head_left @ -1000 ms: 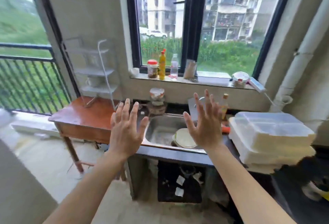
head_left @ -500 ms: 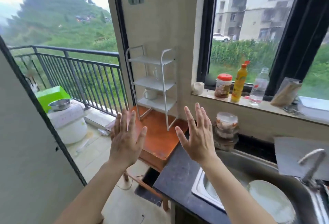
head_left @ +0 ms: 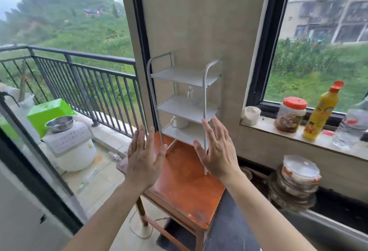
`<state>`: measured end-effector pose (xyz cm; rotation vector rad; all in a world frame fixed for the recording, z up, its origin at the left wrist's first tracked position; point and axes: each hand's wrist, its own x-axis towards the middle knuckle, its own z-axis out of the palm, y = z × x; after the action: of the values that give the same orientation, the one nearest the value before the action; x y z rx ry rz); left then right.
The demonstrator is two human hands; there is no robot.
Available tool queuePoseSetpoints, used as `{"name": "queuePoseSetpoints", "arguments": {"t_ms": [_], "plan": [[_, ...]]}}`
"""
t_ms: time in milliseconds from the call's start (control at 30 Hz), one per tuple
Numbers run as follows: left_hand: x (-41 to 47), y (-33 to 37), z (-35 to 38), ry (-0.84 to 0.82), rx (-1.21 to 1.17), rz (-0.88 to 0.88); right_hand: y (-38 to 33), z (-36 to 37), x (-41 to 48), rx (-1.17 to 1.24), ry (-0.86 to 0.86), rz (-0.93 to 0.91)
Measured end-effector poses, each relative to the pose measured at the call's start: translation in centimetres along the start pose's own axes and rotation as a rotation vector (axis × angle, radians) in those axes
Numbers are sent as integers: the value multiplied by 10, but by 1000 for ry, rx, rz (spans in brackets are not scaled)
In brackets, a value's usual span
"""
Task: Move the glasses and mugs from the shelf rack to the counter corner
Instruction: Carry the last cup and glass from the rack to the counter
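Observation:
A white three-tier shelf rack stands on an orange wooden table against the wall. On its middle tier stands a clear glass mug, hard to make out. A white mug sits on the bottom tier with its handle to the left. My left hand and my right hand are both raised in front of the rack's lower part, palms forward, fingers spread, holding nothing. The dark counter begins right of the table.
On the window sill stand a small white cup, a red-lidded jar, a yellow bottle and a clear bottle. Stacked lidded containers sit on the counter's back. A balcony railing and a white cooker lie left.
The view has swung left and closer, from the sink to the shelf rack, which now sits centre. Both hands stay raised and spread, holding nothing.

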<state>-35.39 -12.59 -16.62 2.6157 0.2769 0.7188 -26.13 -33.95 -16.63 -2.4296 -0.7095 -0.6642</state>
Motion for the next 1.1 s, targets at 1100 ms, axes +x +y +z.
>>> {"name": "queuePoseSetpoints", "arguments": {"t_ms": [1100], "plan": [[280,-132,237,-715,-624,-289,-4,155,164,-92,-105,587]]}}
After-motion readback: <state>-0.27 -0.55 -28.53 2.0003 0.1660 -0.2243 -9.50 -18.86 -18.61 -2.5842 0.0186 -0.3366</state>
